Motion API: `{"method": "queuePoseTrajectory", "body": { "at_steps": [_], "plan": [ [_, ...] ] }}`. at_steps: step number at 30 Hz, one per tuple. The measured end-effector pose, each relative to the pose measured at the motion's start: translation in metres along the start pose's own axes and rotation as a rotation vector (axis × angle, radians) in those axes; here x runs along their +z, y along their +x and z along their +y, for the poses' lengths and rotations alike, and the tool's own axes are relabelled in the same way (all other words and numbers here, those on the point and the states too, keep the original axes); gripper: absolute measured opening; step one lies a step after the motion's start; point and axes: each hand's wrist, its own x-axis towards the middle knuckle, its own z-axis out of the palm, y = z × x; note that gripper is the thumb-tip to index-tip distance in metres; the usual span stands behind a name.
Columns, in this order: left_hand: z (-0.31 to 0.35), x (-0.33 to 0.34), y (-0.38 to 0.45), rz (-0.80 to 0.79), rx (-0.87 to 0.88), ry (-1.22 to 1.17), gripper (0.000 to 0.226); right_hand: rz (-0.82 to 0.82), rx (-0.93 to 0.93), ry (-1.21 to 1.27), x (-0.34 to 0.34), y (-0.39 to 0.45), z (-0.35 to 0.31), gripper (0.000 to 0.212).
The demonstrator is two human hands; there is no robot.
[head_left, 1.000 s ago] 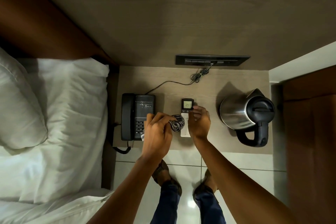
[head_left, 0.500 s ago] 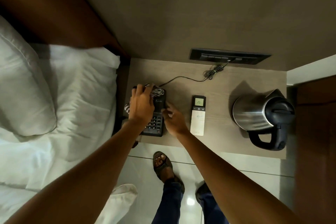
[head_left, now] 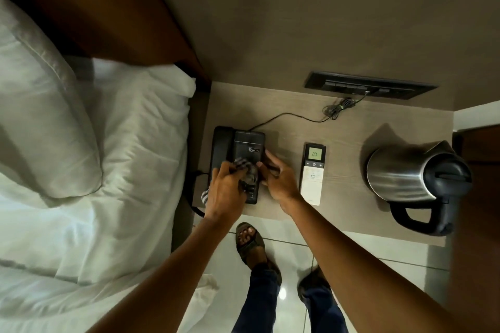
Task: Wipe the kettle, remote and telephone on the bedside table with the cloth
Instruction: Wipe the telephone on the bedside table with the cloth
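Now the left hand [head_left: 226,193] is closed around a striped cloth [head_left: 247,170], pressing it onto the keypad of the black phone [head_left: 238,149]. That phone lies at the left end of the table [head_left: 284,103], beside the bed [head_left: 108,157]. On its right edge rests the right hand [head_left: 278,180], fingers curled against the casing to steady it; whether it truly grips, I cannot tell. Just right of that hand lies the remote [head_left: 312,174], its screen reading 20. Well apart, at the right end, stands the steel kettle [head_left: 416,178].
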Motion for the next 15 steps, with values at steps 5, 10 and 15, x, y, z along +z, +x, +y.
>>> {"method": "queuePoseTrajectory", "body": {
  "at_steps": [5,10,15],
  "plan": [
    [0.027,-0.005,0.062,0.099,0.166,0.11,0.061,0.033,-0.041,-0.067,0.001,-0.001,0.003,0.055],
    [0.006,0.014,0.026,0.032,0.145,0.183,0.068,0.01,-0.045,-0.141,-0.002,0.003,0.007,0.051],
    [-0.014,0.017,-0.029,-0.007,0.105,0.123,0.063,0.001,-0.076,-0.133,-0.003,0.002,0.004,0.058]
  ]
}}
